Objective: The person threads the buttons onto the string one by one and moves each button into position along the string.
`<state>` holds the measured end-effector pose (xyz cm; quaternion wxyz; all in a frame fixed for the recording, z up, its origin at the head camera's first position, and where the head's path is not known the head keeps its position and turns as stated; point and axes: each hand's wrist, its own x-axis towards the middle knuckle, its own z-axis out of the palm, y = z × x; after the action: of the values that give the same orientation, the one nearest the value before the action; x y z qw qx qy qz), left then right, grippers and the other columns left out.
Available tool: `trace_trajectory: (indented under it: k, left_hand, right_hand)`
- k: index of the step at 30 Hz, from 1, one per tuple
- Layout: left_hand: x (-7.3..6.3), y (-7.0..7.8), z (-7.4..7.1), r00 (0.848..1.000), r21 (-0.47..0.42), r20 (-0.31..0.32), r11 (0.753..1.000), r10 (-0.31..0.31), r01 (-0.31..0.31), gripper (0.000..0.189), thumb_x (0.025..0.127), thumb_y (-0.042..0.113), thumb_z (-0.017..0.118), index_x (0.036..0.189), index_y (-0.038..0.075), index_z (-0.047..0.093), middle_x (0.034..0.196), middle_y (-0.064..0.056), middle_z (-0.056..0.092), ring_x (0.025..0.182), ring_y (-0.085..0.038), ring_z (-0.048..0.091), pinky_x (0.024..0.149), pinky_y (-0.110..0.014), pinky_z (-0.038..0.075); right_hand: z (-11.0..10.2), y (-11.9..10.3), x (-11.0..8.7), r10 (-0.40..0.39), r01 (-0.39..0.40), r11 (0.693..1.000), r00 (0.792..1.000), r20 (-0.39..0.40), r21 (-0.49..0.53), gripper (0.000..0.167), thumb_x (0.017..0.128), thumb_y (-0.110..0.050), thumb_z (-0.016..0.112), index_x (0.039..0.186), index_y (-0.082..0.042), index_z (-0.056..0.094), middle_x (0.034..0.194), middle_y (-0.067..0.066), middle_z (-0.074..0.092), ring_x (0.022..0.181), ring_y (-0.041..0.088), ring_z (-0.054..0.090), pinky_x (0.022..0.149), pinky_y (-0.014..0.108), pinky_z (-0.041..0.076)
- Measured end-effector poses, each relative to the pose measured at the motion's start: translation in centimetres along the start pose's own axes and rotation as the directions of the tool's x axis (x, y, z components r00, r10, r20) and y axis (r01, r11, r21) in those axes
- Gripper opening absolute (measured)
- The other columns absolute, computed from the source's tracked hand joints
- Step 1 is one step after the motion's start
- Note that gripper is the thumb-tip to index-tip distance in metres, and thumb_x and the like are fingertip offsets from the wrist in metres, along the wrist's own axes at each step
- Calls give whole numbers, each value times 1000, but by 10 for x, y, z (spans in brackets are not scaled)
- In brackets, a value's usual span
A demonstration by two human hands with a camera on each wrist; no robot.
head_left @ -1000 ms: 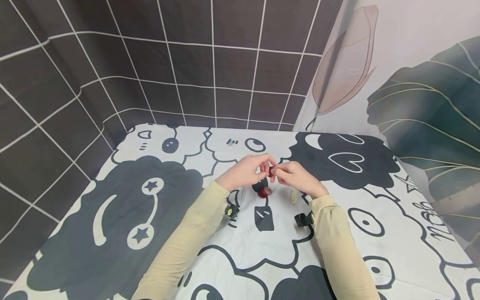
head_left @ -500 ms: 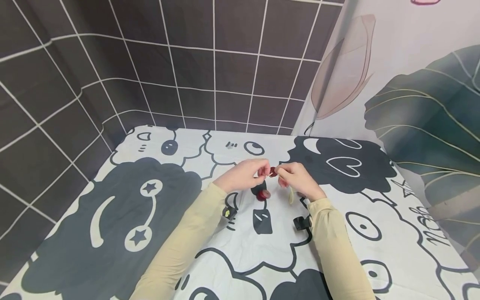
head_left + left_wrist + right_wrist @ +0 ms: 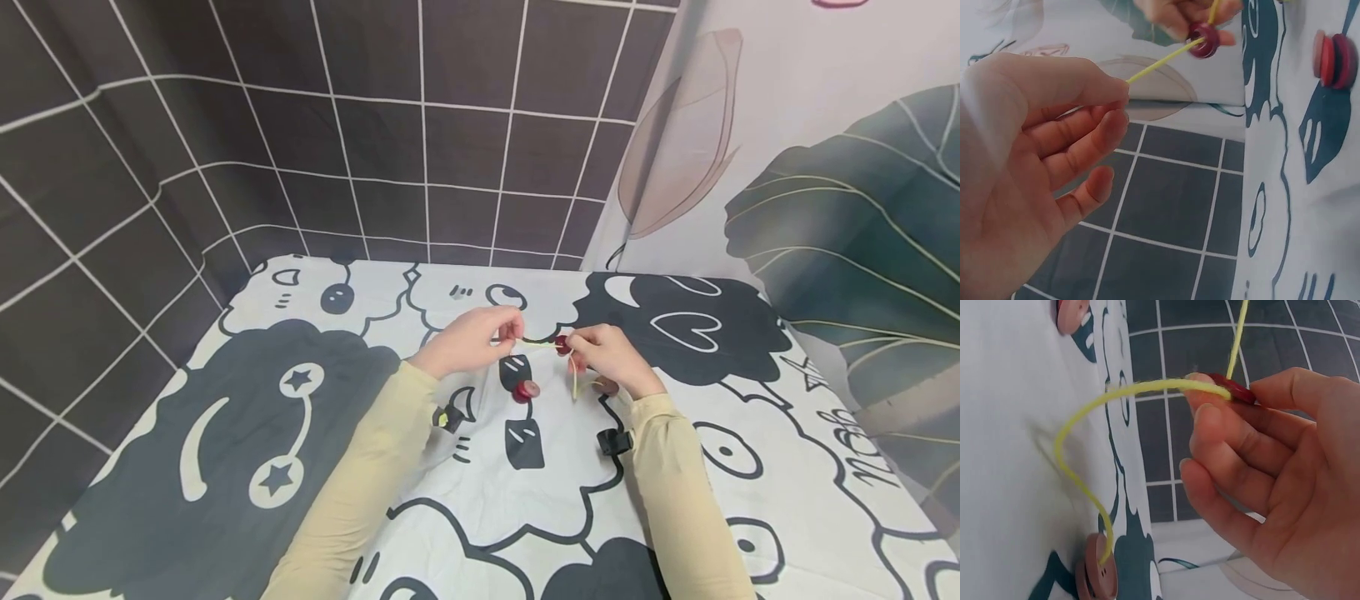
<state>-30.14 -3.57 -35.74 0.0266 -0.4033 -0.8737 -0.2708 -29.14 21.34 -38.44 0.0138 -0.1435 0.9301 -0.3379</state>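
My left hand (image 3: pixel 471 340) pinches the end of a yellow cord (image 3: pixel 1166 61) between thumb and forefinger. The cord runs taut to a dark red button (image 3: pixel 1203 41) and passes through it. By its edge, my right hand (image 3: pixel 611 358) grips that button between thumb and fingertips, to the right of my left hand. Past the button, the cord loops down loosely to pinkish-brown buttons (image 3: pixel 1102 569) at the cloth, where it enters a hole in one of them. A small group of red and pink buttons (image 3: pixel 522 391) sits on the cloth below and between my hands.
A white cloth (image 3: pixel 555 483) with black cartoon drawings covers the table. Behind it hangs a dark curtain (image 3: pixel 465 212) with white grid lines, and a pale leaf-print curtain (image 3: pixel 787 50) is at the right. Black camera mounts (image 3: pixel 615 442) show at my wrists.
My hands have drawn apart, left hand leftward and right hand slightly rightward. A straight length of yellow cord now shows between my left fingers and the red button.
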Motion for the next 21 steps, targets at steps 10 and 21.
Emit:
trace_trajectory:
  k: [10, 21]
  left_hand:
    - [-11, -8, -19, 993, -28, -88, 997, -73, 70, 9, 87, 5, 58, 93, 12, 58, 88, -2, 62, 87, -16, 58, 83, -32, 46]
    - [-18, -12, -34, 986, -56, -154, 997, -68, 60, 8, 85, 5, 57, 91, 10, 58, 84, -3, 61, 84, -17, 57, 82, -33, 45]
  right_hand:
    - [-6, 8, -3, 35, -37, 999, 998, 55, 40, 30, 91, -11, 44, 89, 4, 70, 62, 3, 67, 60, 11, 58, 53, 21, 40]
    - [-13, 17, -6, 95, -103, 993, 988, 123, 56, 30, 90, -10, 45, 85, 4, 70, 68, 6, 70, 62, 7, 58, 62, 21, 45]
